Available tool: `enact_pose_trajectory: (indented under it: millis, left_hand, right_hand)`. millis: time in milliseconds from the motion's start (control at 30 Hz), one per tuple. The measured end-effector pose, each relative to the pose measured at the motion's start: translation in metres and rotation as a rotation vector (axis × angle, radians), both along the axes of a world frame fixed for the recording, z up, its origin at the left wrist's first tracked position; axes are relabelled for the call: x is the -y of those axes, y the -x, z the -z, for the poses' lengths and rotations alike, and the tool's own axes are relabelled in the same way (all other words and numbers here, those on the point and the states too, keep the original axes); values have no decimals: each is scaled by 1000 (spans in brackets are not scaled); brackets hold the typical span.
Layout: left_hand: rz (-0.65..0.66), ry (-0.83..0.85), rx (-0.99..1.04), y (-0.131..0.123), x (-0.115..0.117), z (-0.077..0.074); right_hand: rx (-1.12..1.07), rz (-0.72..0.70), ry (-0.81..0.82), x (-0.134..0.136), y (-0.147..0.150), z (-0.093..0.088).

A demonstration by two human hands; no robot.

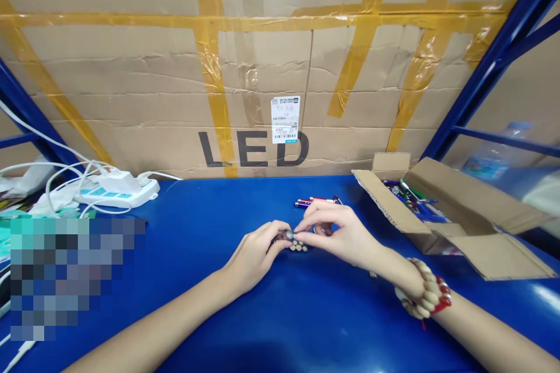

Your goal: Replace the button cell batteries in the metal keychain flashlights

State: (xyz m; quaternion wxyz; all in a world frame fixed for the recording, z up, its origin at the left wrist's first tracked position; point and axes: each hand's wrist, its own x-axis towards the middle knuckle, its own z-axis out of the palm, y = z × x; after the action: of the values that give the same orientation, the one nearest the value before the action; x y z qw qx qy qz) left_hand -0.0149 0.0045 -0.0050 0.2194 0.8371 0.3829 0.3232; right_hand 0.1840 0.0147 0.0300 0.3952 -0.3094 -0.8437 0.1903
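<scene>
My left hand is closed around a small, dark reddish, tube-like piece, mostly hidden by its fingers. At the end of that piece, my right hand pinches a small silvery button cell between thumb and forefinger. The fingertips of both hands nearly touch. Just below them several button cells lie on the blue table. Behind my right hand rest a few slim, shiny red and purple-blue pen-shaped lights, partly covered by that hand.
At right stands an open cardboard box filled with pen-like pieces. A white power strip with tangled cables sits at left, near a blurred-out patch. A large taped carton walls off the back, between blue metal posts.
</scene>
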Motion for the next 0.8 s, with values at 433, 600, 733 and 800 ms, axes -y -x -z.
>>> enact_pose_trajectory:
  millis: [433, 600, 733, 800]
  left_hand:
    - [-41, -69, -6, -1, -4, 3]
    - [-18, -106, 14, -1, -5, 5]
    - [-21, -136, -6, -2, -4, 3]
    - [-21, -145, -11, -2, -3, 3]
  right_hand:
    - [650, 63, 374, -12, -54, -30]
    - [731, 52, 683, -19, -70, -21]
    - [669, 78, 668, -19, -66, -15]
    - [650, 34, 667, -19, -63, -14]
